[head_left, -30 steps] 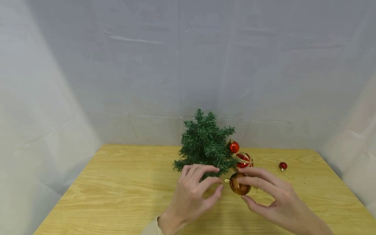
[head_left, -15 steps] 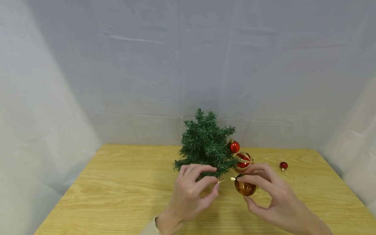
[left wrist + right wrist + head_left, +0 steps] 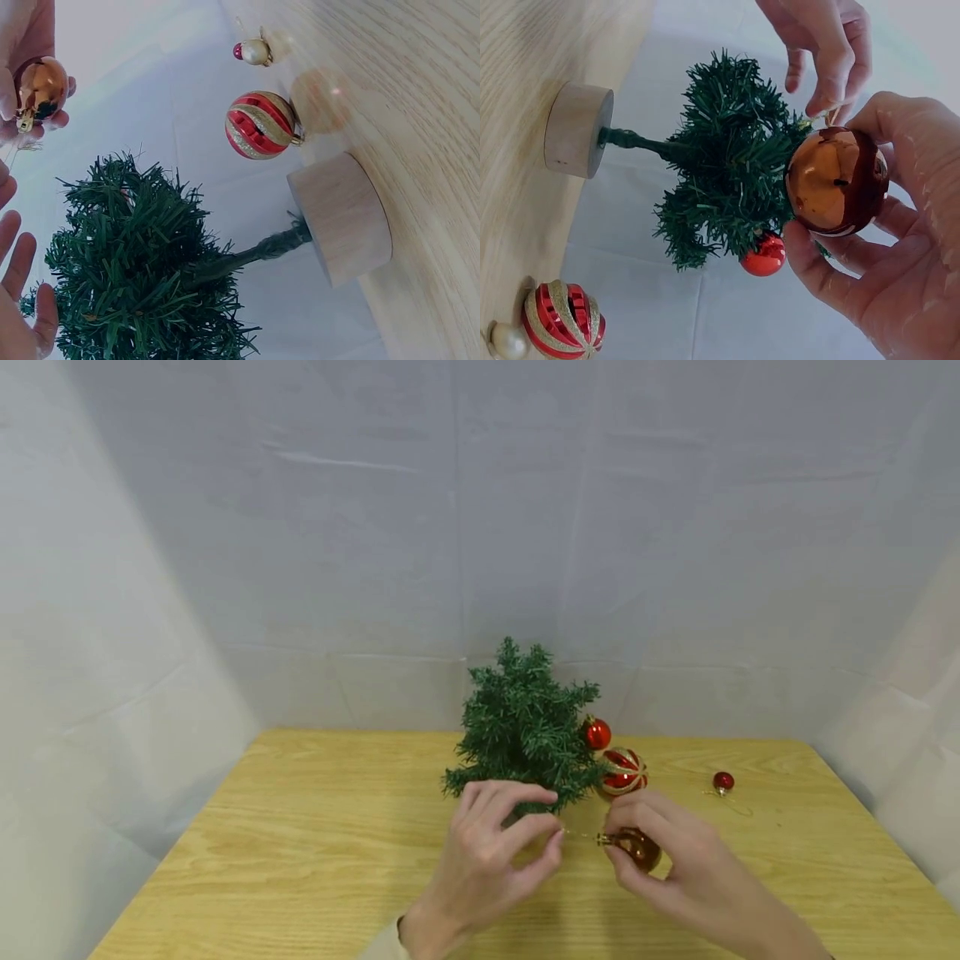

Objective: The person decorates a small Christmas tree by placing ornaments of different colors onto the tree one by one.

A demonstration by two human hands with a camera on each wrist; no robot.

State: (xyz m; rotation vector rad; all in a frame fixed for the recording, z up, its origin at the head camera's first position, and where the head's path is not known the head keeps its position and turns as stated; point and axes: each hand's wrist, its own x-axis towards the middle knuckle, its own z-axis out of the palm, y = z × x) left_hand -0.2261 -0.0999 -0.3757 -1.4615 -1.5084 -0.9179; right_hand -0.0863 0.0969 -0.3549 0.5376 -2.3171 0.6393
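Note:
A shiny copper ball ornament point(image 3: 640, 850) point(image 3: 42, 88) point(image 3: 835, 181) is gripped by the fingers and thumb of my right hand point(image 3: 686, 868) point(image 3: 911, 225). Between thumb and index finger, my left hand point(image 3: 498, 860) point(image 3: 825, 49) pinches a thin gold string point(image 3: 579, 834), which stretches toward the ball's gold cap point(image 3: 603, 839) point(image 3: 25, 122). Both hands are in front of a small green artificial tree point(image 3: 528, 718) point(image 3: 142, 262) point(image 3: 727, 157) with a round wooden base point(image 3: 341, 217) point(image 3: 578, 129). A red ball point(image 3: 597, 733) point(image 3: 763, 256) is at the tree's right side.
A red and gold striped ball point(image 3: 622, 771) point(image 3: 260, 125) point(image 3: 564, 319) lies right of the tree on the wooden table point(image 3: 315, 827). Farther right is a small dark red ornament point(image 3: 723, 782). A pearly ball point(image 3: 256, 52) point(image 3: 508, 341) sits near the striped one.
My right hand has shifted its grip toward the ornament's cap, and the ball has moved slightly right and nearer the front. The gold string now spans the gap between the hands.

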